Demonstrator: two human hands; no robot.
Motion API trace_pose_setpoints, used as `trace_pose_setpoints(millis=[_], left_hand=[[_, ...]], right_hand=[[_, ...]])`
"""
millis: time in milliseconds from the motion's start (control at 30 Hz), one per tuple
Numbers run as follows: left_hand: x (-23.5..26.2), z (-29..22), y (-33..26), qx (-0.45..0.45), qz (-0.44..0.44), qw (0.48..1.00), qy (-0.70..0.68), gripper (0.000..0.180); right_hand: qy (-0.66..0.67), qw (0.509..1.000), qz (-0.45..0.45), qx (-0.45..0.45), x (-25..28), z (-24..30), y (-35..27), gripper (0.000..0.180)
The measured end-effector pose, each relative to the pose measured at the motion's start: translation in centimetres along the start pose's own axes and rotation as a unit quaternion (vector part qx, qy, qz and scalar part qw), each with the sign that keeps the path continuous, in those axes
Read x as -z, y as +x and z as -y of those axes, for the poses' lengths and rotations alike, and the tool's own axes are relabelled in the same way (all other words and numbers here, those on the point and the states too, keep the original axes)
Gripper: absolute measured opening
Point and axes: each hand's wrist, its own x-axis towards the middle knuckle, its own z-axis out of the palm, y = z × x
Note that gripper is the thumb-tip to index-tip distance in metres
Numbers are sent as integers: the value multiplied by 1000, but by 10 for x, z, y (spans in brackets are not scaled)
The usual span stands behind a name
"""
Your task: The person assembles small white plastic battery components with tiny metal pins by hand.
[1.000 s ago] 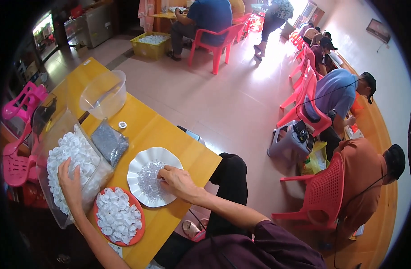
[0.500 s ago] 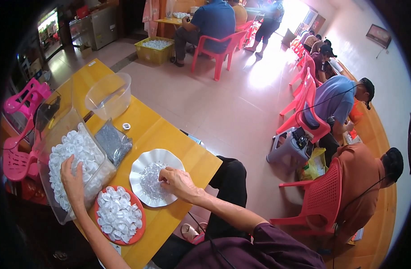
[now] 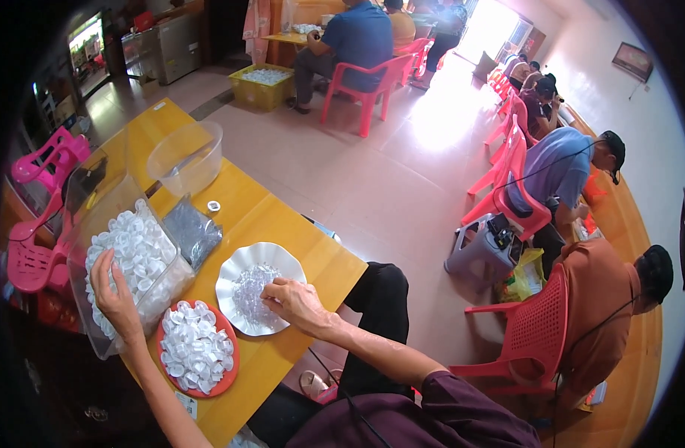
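My left hand (image 3: pixel 117 300) is over the near side of a clear plastic bin (image 3: pixel 179 278), fingers apart and bent among small white plastic cup-shaped parts (image 3: pixel 137 250). At a white scalloped dish (image 3: pixel 226 280), my right hand (image 3: pixel 301 305) has its thumb and fingers pressed together. Thin, clear, shiny pieces (image 3: pixel 251 291) lie in that dish; whatever the fingertips pinch is too small to make out. Between my forearms sits a red oval plate (image 3: pixel 233 373), heaped with more white parts (image 3: pixel 197 347).
A bag of dark grey pieces (image 3: pixel 193 233), a small white round part (image 3: pixel 214 206) and a clear round tub (image 3: pixel 185 160) are on the yellow table (image 3: pixel 282 224). Pink chairs (image 3: pixel 40 257) stand at left. Other people sit at tables ahead and along the right wall.
My left hand has moved slightly left and down over the bin. My right hand stays at the dish with its fingers pinched. The whole view has shifted a little.
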Motion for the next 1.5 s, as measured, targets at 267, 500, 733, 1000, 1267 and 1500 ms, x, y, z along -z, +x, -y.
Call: trace_pose_setpoints(millis=[267,500,733,1000,1267,1500], left_hand=[[42,-127,-83,36,-5,995,-97,21],[54,-193,-149,150,73,968,-188,19],[46,-214,-168,241,119,921,-281,15],[41,-219,-171,237,161,912,-294,16],[38,-221,-177,237,188,905,-300,19],[37,-219,-180,253,198,894,-313,19]], right_hand=[[10,1000,-8,-7,3,-1,-1,12],[72,996,-50,-13,6,2,1,14],[140,988,-44,-43,-1,-4,4,16],[204,978,-39,-4,4,-3,1,12],[180,983,-28,2,7,-3,0,14],[90,995,-48,16,7,-2,-1,16]])
